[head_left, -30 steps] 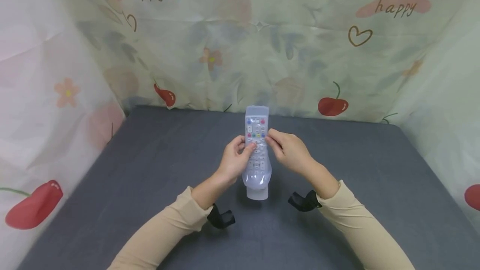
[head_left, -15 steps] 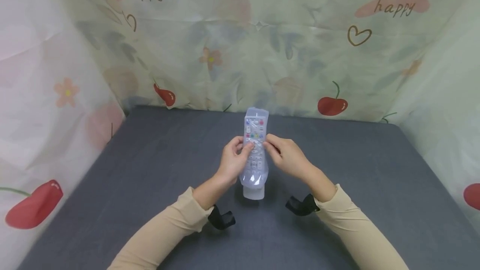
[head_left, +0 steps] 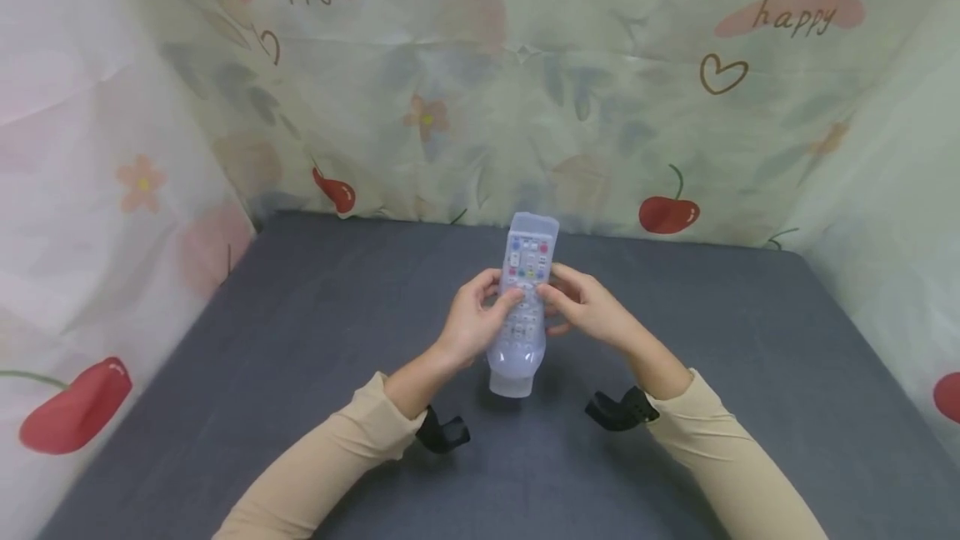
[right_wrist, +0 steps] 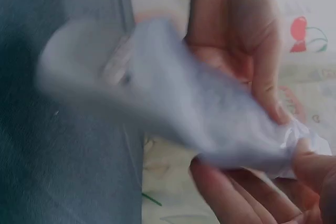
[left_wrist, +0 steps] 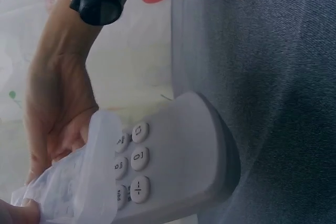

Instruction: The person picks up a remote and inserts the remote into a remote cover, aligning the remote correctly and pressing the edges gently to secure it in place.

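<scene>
A white remote control (left_wrist: 178,145) with coloured buttons sits partly inside a translucent plastic sleeve (head_left: 518,358). Its lower end (head_left: 512,384) sticks out bare, and in the left wrist view several white number keys show beside the sleeve's edge. Loose film extends beyond the top of the remote. My left hand (head_left: 471,319) grips the covered remote from the left, thumb across the keys and fingers behind. From the right side my right hand (head_left: 596,311) holds it too, thumb on the front edge, other fingers behind. The remote looks blurred in the right wrist view.
Below the hands spreads a table with a dark grey cloth (head_left: 360,307). Patterned curtains (head_left: 480,132) rise at the back and both sides. Black straps (head_left: 444,433) hang near both wrists, by the beige sleeve cuffs.
The remote has swung so its top leans right. My right hand has shifted slightly right, its thumb now on the front and its fingers spread behind. The left hand keeps its hold.
</scene>
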Action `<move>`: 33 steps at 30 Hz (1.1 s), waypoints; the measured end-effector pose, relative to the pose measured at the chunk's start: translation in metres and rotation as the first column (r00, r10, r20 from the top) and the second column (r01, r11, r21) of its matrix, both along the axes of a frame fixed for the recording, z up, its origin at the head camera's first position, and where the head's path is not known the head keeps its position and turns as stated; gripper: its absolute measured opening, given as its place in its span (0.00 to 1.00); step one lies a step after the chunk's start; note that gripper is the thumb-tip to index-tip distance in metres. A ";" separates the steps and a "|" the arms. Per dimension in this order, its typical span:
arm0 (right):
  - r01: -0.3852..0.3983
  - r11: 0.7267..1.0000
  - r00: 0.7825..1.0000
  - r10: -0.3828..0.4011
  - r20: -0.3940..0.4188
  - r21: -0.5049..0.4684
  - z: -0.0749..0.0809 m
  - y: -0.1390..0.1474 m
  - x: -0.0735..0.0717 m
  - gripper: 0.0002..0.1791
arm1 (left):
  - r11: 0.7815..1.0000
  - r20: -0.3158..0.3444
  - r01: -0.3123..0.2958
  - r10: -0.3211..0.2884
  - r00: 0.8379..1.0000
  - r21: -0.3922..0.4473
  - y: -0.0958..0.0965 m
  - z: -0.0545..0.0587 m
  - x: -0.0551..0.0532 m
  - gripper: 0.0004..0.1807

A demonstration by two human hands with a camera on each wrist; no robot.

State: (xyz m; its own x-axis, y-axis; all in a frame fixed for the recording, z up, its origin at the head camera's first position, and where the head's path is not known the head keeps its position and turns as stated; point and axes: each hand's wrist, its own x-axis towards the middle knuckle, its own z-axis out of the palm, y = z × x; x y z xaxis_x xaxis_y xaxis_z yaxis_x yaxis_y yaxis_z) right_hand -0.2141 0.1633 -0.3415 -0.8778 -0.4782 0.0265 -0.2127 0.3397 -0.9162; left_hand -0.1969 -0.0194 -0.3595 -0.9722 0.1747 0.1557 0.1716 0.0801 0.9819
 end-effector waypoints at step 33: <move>0.103 0.994 0.994 -0.104 0.040 0.029 0.004 -0.014 0.005 0.23 | 0.780 -0.574 -0.313 -0.072 0.816 -0.542 -0.020 0.004 -0.013 0.09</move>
State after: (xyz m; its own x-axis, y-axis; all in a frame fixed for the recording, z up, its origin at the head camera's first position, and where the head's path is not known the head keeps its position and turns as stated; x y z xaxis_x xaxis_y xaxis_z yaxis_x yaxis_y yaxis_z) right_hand -0.2089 0.1496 -0.3374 -0.9228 -0.3847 -0.0227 -0.1370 0.3827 -0.9136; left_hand -0.2096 -0.0394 -0.3555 -0.7720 0.3029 0.5587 0.5926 0.6609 0.4605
